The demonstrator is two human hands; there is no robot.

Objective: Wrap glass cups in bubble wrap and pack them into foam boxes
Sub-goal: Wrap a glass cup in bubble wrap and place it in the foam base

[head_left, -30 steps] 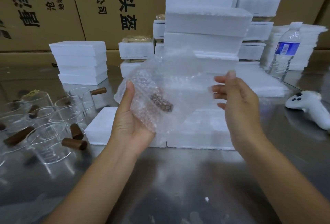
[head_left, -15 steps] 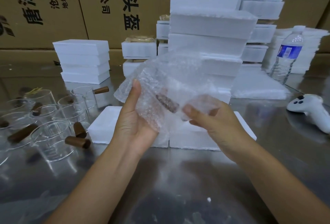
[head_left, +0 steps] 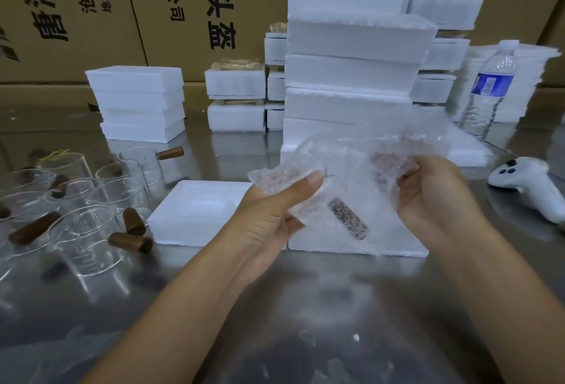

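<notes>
1. At the far left of the steel table [head_left: 305,307], unwrapped glass cups [head_left: 76,200] with brown wooden handles stood close together, several touching.
2. Behind them, a low stack of closed foam boxes [head_left: 137,102] stood against cardboard cartons [head_left: 91,16] printed with black characters.
3. An open foam box [head_left: 195,209] lay on the table with its recess facing up, just to the left of the left hand.
4. The left hand [head_left: 269,218] gripped the left edge of the bubble wrap [head_left: 345,169]. The thumb was pressed on top and the fingers were curled underneath.
5. The wrap was held above the table and stretched between both hands. The wrapped cup [head_left: 347,221] sat inside it. Its brown handle showed through the film, tilted, low between the two palms. The glass body could not be made out.
6. The right hand [head_left: 434,197] gripped the right side of the wrap. Its fingers were curled behind the film and showed faintly through it.
7. A second foam box [head_left: 367,249] lay on the table below the bundle, just beside the open one.
8. A tall foam stack [head_left: 351,71] rose behind the hands.
9. At the right stood a water bottle [head_left: 489,90], upright, with a white controller [head_left: 529,191] lying nearer on the table.
</notes>
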